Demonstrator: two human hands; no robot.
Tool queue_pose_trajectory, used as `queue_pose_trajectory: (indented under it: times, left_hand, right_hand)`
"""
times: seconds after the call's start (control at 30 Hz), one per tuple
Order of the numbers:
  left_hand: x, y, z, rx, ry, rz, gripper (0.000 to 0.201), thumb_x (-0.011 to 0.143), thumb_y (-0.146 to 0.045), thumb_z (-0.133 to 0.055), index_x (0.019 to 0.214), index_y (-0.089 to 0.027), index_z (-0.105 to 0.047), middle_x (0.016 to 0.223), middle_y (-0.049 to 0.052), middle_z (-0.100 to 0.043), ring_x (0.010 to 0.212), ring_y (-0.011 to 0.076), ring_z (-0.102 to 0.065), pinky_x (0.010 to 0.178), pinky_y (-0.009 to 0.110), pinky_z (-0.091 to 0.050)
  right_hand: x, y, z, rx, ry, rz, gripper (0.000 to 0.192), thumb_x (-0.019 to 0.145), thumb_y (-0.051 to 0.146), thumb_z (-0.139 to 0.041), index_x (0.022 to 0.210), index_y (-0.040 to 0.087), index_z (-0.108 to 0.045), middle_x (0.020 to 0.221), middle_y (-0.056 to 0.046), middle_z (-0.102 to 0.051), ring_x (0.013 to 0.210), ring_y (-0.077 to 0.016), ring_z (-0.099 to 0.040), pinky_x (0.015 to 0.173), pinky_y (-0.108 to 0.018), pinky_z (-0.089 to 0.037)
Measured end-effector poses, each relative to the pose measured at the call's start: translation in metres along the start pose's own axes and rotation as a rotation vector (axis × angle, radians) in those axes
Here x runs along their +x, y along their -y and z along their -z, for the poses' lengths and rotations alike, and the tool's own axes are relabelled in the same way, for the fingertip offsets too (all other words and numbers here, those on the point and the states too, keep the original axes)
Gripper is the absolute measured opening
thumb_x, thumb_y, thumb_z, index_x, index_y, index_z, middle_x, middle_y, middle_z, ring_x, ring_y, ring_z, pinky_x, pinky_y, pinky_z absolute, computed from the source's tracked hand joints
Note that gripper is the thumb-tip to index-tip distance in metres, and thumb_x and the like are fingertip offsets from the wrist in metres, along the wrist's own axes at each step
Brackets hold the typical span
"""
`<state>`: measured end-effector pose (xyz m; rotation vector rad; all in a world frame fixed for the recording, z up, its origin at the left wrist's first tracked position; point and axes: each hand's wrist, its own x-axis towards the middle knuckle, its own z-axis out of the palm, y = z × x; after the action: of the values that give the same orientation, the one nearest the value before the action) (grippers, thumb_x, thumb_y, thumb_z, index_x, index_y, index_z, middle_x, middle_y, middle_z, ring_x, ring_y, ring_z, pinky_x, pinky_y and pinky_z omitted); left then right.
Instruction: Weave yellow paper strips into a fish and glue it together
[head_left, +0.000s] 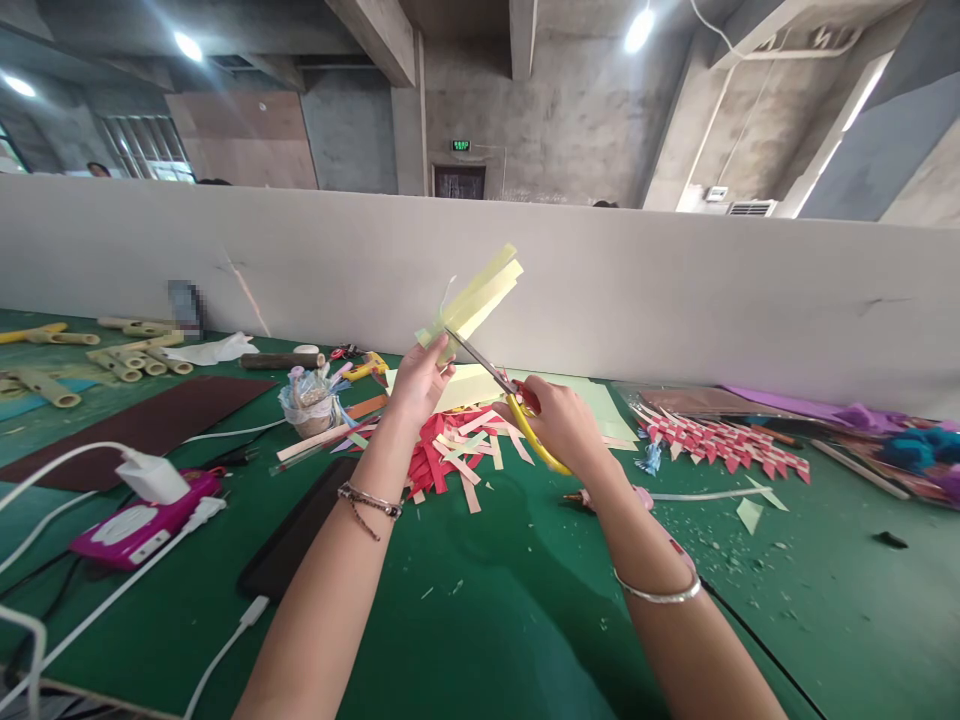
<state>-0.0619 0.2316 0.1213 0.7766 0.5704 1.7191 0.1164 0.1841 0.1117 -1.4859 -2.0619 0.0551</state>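
Pale yellow paper strips [484,295] fan up and to the right from my left hand [422,380], which pinches them near their lower end. In my right hand [559,420] is a pair of scissors [529,432] with yellow handles. Its metal blades point up and left and reach the strips close to my left fingertips. Below both hands lies a heap of red and pale pink paper strips [442,455] on the green table [480,610]. Sheets of pale yellow-green paper [592,400] lie behind the heap.
A black phone [300,530] and a magenta power strip [142,520] with white cables lie at left. Bamboo pieces [135,360] are further back. A glue gun [611,497] rests under my right forearm. A woven red-and-white paper piece [720,435] lies at right. A white partition [300,260] runs along the back.
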Motion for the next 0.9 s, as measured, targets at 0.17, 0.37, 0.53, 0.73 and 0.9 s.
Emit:
queue_pose_trajectory:
  times: [0.17, 0.37, 0.53, 0.73, 0.9]
  left_hand:
    - [-0.0006, 0.0012, 0.0003, -0.004, -0.006, 0.021, 0.023, 0.054, -0.016, -0.081, 0.066, -0.019, -0.062, 0.067, -0.005, -0.065, 0.058, 0.0051, -0.056, 0.051, 0.017, -0.038]
    - [-0.0016, 0.0018, -0.0003, -0.008, -0.008, 0.041, 0.024, 0.053, -0.016, -0.081, 0.068, -0.019, -0.062, 0.068, -0.005, -0.065, 0.056, 0.0048, -0.055, 0.05, 0.016, -0.037]
    - [-0.0013, 0.0031, 0.0001, -0.006, -0.013, 0.055, 0.023, 0.055, -0.017, -0.08, 0.068, -0.019, -0.062, 0.068, -0.005, -0.064, 0.056, 0.0045, -0.055, 0.05, 0.017, -0.037]
    - [0.0007, 0.0055, 0.0021, 0.007, -0.039, 0.049, 0.026, 0.052, -0.017, -0.082, 0.066, -0.019, -0.06, 0.067, -0.005, -0.062, 0.06, 0.0059, -0.056, 0.051, 0.017, -0.037]
    - [0.0016, 0.0052, 0.0028, 0.021, -0.058, 0.019, 0.029, 0.049, -0.019, -0.083, 0.064, -0.018, -0.059, 0.064, -0.005, -0.059, 0.058, 0.0054, -0.054, 0.052, 0.018, -0.037]
  right_hand:
    - [0.0006, -0.0016, -0.0004, -0.016, 0.011, -0.008, 0.045, 0.076, 0.065, -0.041, 0.063, 0.022, -0.036, 0.053, 0.001, -0.045, 0.045, -0.0125, -0.036, 0.046, -0.023, -0.022]
    - [0.0001, -0.0002, 0.0029, -0.05, 0.004, -0.021, 0.045, 0.076, 0.065, -0.042, 0.064, 0.022, -0.036, 0.056, 0.0, -0.048, 0.046, -0.0134, -0.039, 0.046, -0.023, -0.022]
    - [0.0002, -0.0014, 0.0017, -0.061, 0.008, -0.019, 0.045, 0.077, 0.065, -0.04, 0.063, 0.022, -0.036, 0.054, -0.001, -0.048, 0.045, -0.0138, -0.04, 0.045, -0.023, -0.022]
    - [0.0021, -0.006, -0.0006, -0.024, 0.027, -0.014, 0.047, 0.076, 0.066, -0.041, 0.059, 0.022, -0.035, 0.05, 0.0, -0.042, 0.044, -0.0134, -0.038, 0.045, -0.024, -0.022]
    - [0.0023, -0.0082, 0.001, 0.027, 0.028, 0.0, 0.047, 0.075, 0.065, -0.042, 0.058, 0.022, -0.033, 0.05, 0.001, -0.039, 0.045, -0.0121, -0.034, 0.046, -0.024, -0.021]
